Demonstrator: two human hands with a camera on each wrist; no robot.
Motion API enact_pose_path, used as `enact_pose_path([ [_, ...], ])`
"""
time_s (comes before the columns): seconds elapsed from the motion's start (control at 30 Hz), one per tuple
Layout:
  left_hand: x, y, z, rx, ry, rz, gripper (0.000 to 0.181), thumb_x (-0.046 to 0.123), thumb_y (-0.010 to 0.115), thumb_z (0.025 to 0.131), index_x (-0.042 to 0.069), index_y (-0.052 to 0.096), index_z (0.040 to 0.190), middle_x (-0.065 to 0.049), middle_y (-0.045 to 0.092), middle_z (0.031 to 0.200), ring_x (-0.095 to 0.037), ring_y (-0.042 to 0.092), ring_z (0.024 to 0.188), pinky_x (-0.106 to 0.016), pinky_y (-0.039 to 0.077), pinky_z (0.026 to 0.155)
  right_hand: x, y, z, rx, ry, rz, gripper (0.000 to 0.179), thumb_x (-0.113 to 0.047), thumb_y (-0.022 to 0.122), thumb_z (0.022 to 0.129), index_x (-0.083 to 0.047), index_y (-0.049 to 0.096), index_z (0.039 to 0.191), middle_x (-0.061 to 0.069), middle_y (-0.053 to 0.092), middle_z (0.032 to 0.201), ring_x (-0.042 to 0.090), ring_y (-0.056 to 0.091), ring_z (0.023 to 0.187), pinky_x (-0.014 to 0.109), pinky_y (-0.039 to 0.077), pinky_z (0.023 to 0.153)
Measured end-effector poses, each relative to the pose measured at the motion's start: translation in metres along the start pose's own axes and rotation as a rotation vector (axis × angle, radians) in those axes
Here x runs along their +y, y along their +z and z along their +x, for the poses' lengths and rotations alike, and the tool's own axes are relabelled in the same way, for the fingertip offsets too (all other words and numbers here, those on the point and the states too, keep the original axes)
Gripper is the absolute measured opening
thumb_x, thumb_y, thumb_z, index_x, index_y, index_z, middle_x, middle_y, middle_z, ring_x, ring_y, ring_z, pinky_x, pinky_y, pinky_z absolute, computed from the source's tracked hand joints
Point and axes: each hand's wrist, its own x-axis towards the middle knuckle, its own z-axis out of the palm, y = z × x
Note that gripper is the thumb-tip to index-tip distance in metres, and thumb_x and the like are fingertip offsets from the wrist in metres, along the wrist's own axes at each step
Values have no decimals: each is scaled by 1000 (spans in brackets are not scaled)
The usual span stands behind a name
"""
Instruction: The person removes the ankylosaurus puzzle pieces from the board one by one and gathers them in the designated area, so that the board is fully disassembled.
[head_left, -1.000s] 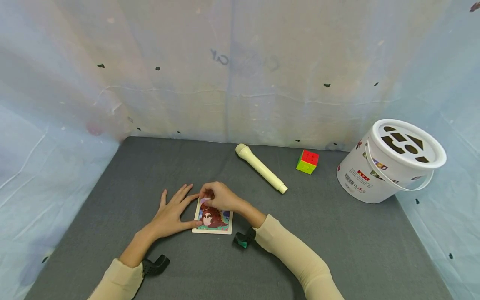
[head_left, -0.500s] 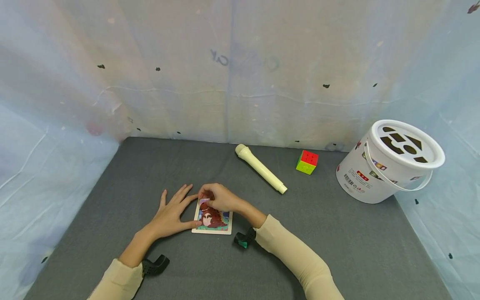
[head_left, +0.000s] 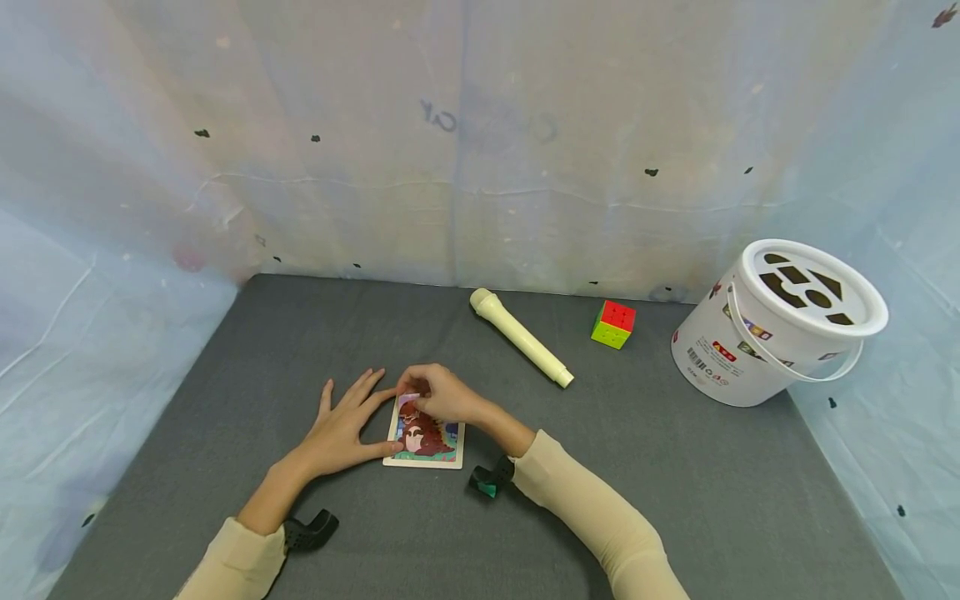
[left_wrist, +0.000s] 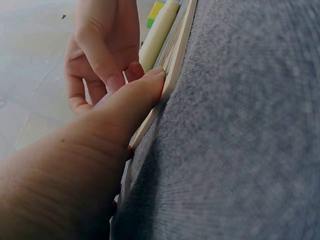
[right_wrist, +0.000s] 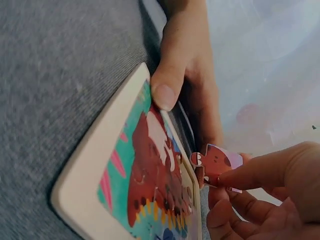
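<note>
Away from puzzle point(head_left: 427, 439): tube point(head_left: 521, 337), cube point(head_left: 613, 324), bucket point(head_left: 720, 354).

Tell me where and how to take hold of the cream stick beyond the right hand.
Grip the cream stick mid-shaft, probably best from above, closing across its length: it lies flat and diagonal, its shaft slim and straight, the far end thicker.

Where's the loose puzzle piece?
In the right wrist view, right of centre, the puzzle piece is pinched by the right hand, close to the dinosaur puzzle.

Grey tabletop point(head_left: 675, 500) (fabric): puzzle point(head_left: 427, 446), cream baton point(head_left: 522, 337), cube point(head_left: 615, 323), bucket point(head_left: 772, 325).
</note>
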Motion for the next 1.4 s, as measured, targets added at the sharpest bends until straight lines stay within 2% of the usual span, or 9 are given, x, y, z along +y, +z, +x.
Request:
enact_pose_path([
  [0.17, 1, 0, 0, 8, 5, -1, 86, 63, 73, 80, 23, 46, 150, -16, 26, 161, -39, 18, 149, -77, -4, 106, 1, -5, -5, 1, 72, 150, 24, 11, 58, 90, 8, 66, 113, 20, 66, 105, 11, 56, 82, 22, 48, 71],
  [0.33, 0, 1, 0, 17, 5, 6, 86, 63, 73, 80, 20, 46, 150, -17, 27, 161, -40, 19, 148, -78, -3, 105, 4, -12, -12, 34, 164, 237, 21, 5, 60, 95, 7, 67, 115, 17, 67, 102, 28, 63, 80, 32, 55, 68],
  [0.4, 0, 1, 0, 18, 3, 8, 87, 63, 73, 80, 19, 46, 150, -17, 27, 161, -40, 19, 148, -78, -3, 106, 4, -17, -17, 54, 174, 235, 22, 5, 58, 96, 7, 67, 115, 18, 67, 101, 35, 62, 79, 37, 56, 65],
  [0.47, 0, 1, 0, 19, 1, 9, 88, 64, 73, 80, 19, 46, 150, -17, 28, 161, -40, 20, 148, -78, -3, 106, 5, -22, -21, 79, 172, 224, 22, 6, 58, 95, 7, 67, 115, 18, 67, 101, 34, 62, 81, 40, 56, 68],
  [0.67, 1, 1, 1, 5, -8, 16, 88, 64, 73, 80, 19, 46, 151, -16, 26, 161, -39, 19, 149, -77, -3, 107, 8, -39, -39, 127, 180, 177, 22, 7, 58, 94, 8, 67, 113, 16, 66, 99, 21, 60, 77, 47, 54, 68],
  [0.83, 0, 1, 1, -7, -8, 16, 89, 64, 73, 79, 20, 44, 151, -15, 25, 162, -38, 16, 150, -75, -5, 108, 18, -51, -57, 145, 191, 147, 19, 7, 61, 93, 8, 68, 110, 17, 66, 97, 15, 57, 71, 38, 52, 61],
  [0.97, -1, 2, 0, -2, -7, 22, 89, 65, 73, 79, 21, 44, 151, -15, 25, 162, -38, 17, 150, -75, -5, 108, 26, -57, -70, 155, 199, 123, 17, 9, 61, 91, 11, 67, 108, 22, 65, 95, 19, 56, 71, 28, 49, 57],
  [1.2, 0, 2, 0, 1, -7, 19, 89, 65, 73, 79, 19, 45, 151, -16, 26, 162, -39, 18, 149, -75, -4, 108, 28, -64, -84, 120, 205, 73, 18, 16, 58, 89, 19, 63, 106, 33, 62, 93, 27, 55, 68, 23, 44, 54],
  [1.4, 0, 2, 0, 2, -7, 19, 89, 64, 74, 79, 19, 45, 151, -15, 26, 162, -38, 17, 149, -75, -4, 108, 33, -63, -88, 126, 195, 16, 17, 12, 64, 88, 13, 68, 104, 24, 66, 91, 17, 55, 71, 21, 44, 59],
])
